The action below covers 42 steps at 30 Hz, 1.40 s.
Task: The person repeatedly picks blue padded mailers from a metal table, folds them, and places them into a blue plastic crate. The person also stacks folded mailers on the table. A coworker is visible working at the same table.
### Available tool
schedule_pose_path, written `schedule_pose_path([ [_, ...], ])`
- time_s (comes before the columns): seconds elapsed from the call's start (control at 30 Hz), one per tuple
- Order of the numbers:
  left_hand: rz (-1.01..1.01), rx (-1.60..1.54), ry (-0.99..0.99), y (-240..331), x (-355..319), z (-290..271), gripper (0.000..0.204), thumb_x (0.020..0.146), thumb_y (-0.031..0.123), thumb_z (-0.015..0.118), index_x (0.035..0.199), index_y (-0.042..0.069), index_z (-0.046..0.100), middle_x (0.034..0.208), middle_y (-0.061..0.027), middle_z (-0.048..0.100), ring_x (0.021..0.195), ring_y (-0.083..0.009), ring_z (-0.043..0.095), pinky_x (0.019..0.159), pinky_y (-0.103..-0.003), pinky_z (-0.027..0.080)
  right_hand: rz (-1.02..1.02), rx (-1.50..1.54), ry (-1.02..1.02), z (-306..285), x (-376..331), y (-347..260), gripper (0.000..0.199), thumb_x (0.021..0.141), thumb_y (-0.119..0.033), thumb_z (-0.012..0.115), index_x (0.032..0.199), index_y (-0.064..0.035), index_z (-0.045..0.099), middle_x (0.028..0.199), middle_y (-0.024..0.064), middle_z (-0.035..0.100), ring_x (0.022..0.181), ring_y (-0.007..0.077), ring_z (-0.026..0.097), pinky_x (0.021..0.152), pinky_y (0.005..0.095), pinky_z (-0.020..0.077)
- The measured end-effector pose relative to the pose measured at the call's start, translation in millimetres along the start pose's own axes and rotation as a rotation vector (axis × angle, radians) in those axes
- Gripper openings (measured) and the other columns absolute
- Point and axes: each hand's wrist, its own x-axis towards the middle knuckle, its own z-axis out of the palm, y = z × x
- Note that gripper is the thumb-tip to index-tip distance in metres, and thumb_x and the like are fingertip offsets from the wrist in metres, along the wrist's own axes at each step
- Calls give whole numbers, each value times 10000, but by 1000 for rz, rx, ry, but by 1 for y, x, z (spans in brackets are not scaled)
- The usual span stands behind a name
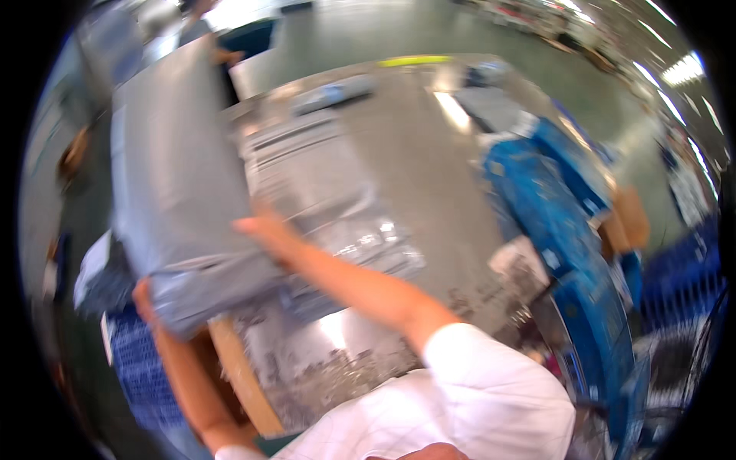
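A big, long parcel wrapped in grey plastic [180, 161] lies over the left side of the worktable [414, 153], its far end reaching past the table's back left corner. At its near left corner, my left hand [143, 300] grips the wrapping, with some fingers hidden. My right hand [268, 231] presses against the parcel's right side, thumb over the grey plastic; motion blurs its fingers. Just right of the parcel is a flat stack of grey plastic mailing bags [314, 169], partly under my right forearm.
A rolled grey bag [333, 93] lies at the table's back. Blue plastic packaging [529, 199] runs along the right edge. Blue crates stand at the lower left [142, 368] and right [682, 276]. Beyond the parcel's far end is another person [198, 31].
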Motion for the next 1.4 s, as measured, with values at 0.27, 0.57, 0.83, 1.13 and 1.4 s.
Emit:
schedule_pose_path([
  [0.27, 1149, 1573, 664, 7, 88, -55, 353, 881, 225, 493, 1108, -41, 541, 1113, -190, 561, 1021, -314, 530, 897, -371, 398, -106, -429, -171, -42, -18, 79, 523, 877, -300, 515, 1268, 30, 405, 1244, 174, 466, 1165, 241, 443, 921, 314, 401],
  [0.57, 551, 1432, -975, -228, -145, 257, 601, 758, 248, 584, 1292, 49, 393, 1409, -194, 257, 1314, -366, 196, 1050, -543, 110, 3, -1223, 875, -412, -262, 14, 485, 751, -248, 668, 1154, -29, 511, 1249, 176, 440, 1200, 308, 395, 1002, 396, 323],
  [0.83, 560, 1378, -1028, -228, -163, 226, 548, 704, 161, 591, 1213, 26, 442, 1330, -254, 315, 1256, -429, 266, 1021, -588, 134, 848, -1494, 1328, -666, -410, -183, 1037, 517, -608, 736, 1327, -85, 355, 1265, 166, 475, 1197, 314, 424, 968, 418, 339],
  [1.13, 460, 952, -1211, -244, -221, 389, 608, 637, 218, 692, 1186, 35, 502, 1342, -301, 274, 1225, -475, 276, 986, -582, 195, 419, -1475, 879, -669, -289, -107, 997, 507, -503, 788, 1347, -183, 357, 1185, 202, 434, 1059, 368, 475, 884, 428, 407],
  [1.4, 659, 1138, -1163, -278, -208, 624, 707, 739, 429, 613, 1336, 139, 371, 1436, -188, 193, 1331, -377, 151, 986, -647, 54, 219, -1283, 787, -587, -60, -59, 799, 636, -405, 715, 1286, -115, 353, 1087, 248, 483, 989, 406, 496, 830, 486, 415],
])
